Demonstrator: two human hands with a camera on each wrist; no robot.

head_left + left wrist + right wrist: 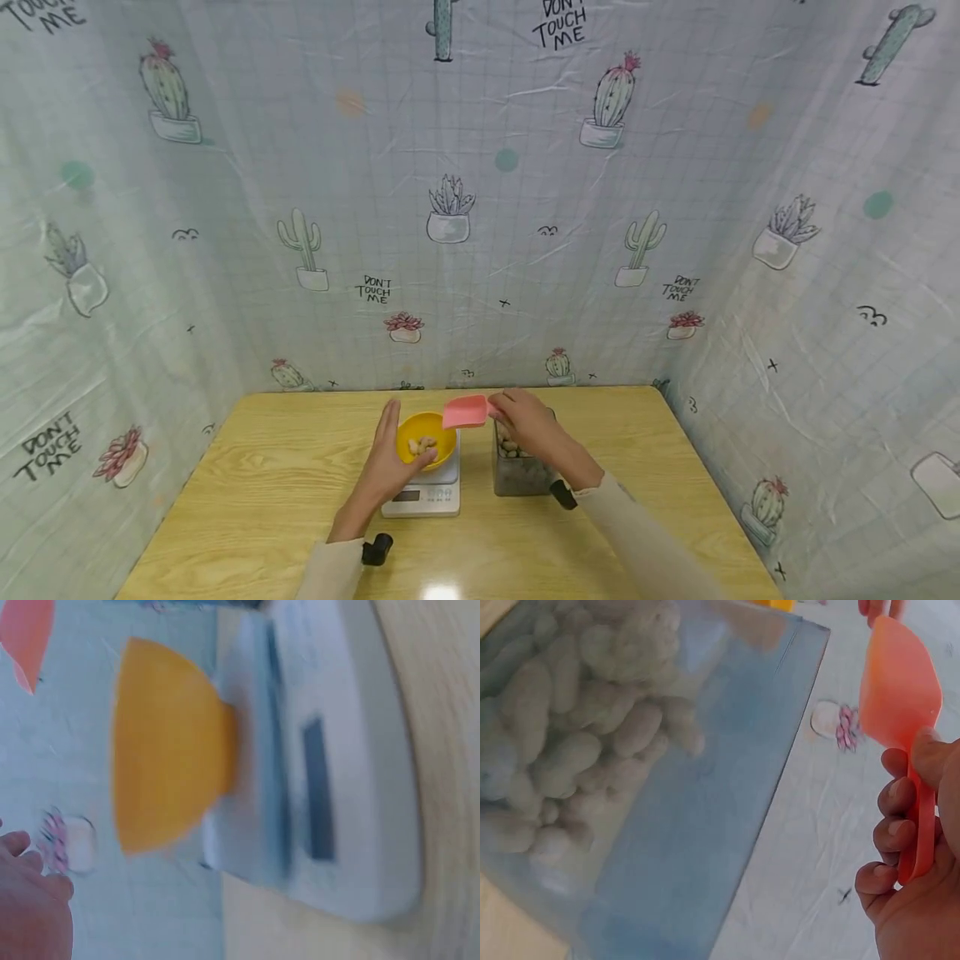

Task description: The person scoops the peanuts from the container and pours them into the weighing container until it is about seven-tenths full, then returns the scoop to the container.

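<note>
My right hand (531,427) grips the handle of a pink scoop (467,412), its fingers curled round it in the right wrist view. The scoop's blade points left, above the gap between the bowl and the box. A yellow bowl (444,446) with several peanuts (422,446) in it stands on a white kitchen scale (442,505). Beside the bowl's left side, my left hand (388,468) has its fingers extended and its thumb spread toward the bowl's near rim. In the left wrist view, the fingers (34,877) appear apart from the bowl (169,750).
A see-through grey box (521,478) holding many peanuts (577,735) stands right of the scale, partly under my right hand and forearm. The wooden table (300,467) is enclosed by a cactus-print curtain (480,275) at the back and sides.
</note>
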